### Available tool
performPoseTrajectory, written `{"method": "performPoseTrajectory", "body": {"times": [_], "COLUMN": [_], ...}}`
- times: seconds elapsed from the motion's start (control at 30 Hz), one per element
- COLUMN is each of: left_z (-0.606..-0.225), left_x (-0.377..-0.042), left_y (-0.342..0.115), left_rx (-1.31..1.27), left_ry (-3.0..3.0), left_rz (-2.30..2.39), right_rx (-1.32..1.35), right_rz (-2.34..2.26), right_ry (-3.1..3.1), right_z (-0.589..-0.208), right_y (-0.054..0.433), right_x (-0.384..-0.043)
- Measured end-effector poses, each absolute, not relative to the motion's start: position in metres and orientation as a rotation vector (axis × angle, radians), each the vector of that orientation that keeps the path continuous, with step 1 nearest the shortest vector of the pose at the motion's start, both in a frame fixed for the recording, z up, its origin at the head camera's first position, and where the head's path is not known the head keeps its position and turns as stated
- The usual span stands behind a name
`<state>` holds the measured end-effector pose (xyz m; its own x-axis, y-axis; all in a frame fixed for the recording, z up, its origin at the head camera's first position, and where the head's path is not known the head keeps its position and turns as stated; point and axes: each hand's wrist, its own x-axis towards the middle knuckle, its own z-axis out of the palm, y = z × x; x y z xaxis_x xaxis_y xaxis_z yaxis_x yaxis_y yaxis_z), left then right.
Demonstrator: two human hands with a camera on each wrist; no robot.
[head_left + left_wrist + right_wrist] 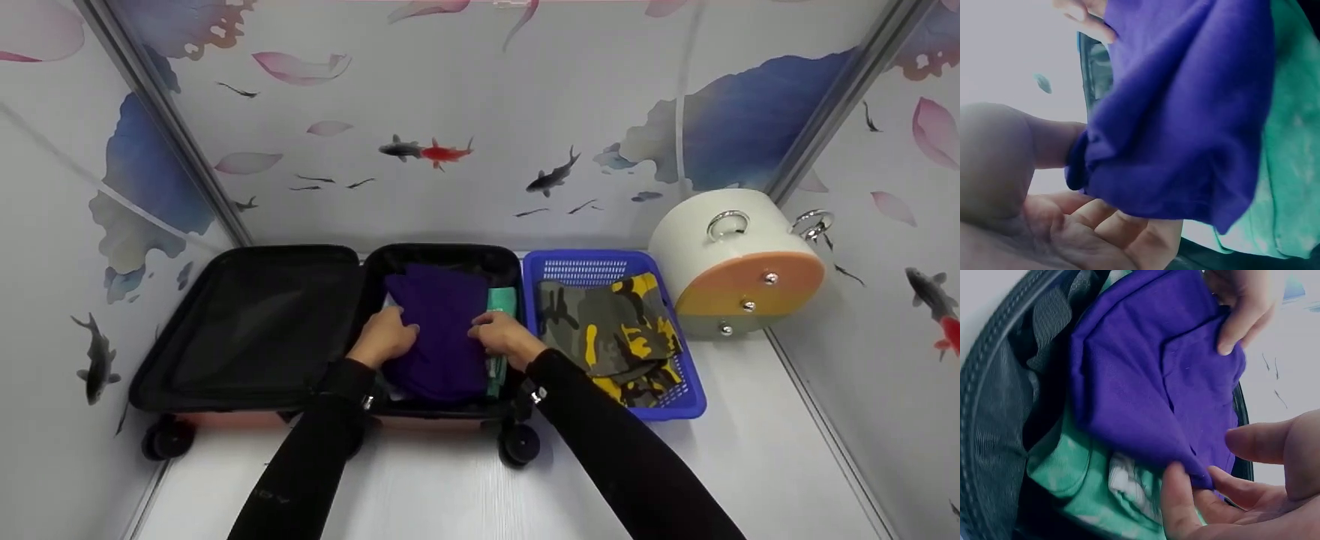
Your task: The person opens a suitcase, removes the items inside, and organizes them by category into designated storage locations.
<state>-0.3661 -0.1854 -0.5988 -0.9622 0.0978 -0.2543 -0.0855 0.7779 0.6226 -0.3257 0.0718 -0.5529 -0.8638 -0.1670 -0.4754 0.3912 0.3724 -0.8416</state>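
A folded purple garment lies in the packed half of a black-lined open suitcase, over green-and-white fabric. My left hand pinches its left edge; in the left wrist view the thumb presses a fold against the fingers beneath. My right hand holds the garment's right edge, with fingertips at the corner in the right wrist view. The garment spans the space between both hands and covers most of what lies under it.
The suitcase's other half lies open on the left, its black wheels facing me. A blue basket with camouflage clothing stands on the right. Beyond it, a white round drawer box sits by the patterned wall.
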Motion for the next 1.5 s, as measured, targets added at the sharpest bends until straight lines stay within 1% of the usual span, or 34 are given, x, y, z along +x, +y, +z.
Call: {"method": "performPoseTrajectory", "body": {"times": [0.17, 0.27, 0.47, 0.63, 0.97, 1.07, 1.3, 1.5], "left_z": [-0.540, -0.529, -0.516, -0.504, -0.478, -0.473, -0.474, -0.485], "left_x": [-0.326, -0.319, -0.314, -0.305, -0.282, -0.277, -0.277, -0.275], "left_y": [-0.168, -0.165, -0.154, -0.141, -0.104, -0.089, -0.052, -0.021], "left_rx": [0.029, 0.046, 0.093, 0.163, 0.358, 0.394, 0.473, 0.507], "left_ry": [2.674, 2.669, 2.661, 2.686, 2.667, 2.608, 2.560, 2.521], "left_rz": [1.026, 1.030, 1.073, 1.145, 1.422, 1.495, 1.553, 1.571], "right_rx": [0.231, 0.219, 0.120, 0.013, -0.177, -0.184, -0.183, -0.181], "right_rz": [-1.627, -1.681, -1.665, -1.623, -1.540, -1.575, -1.585, -1.581], "right_ry": [2.127, 2.093, 2.070, 2.122, 2.444, 2.484, 2.599, 2.679], "right_z": [-0.554, -0.553, -0.550, -0.539, -0.501, -0.491, -0.474, -0.474], "right_y": [0.079, 0.082, 0.090, 0.107, 0.160, 0.179, 0.210, 0.229], "right_x": [-0.327, -0.328, -0.331, -0.327, -0.308, -0.300, -0.290, -0.288]}}
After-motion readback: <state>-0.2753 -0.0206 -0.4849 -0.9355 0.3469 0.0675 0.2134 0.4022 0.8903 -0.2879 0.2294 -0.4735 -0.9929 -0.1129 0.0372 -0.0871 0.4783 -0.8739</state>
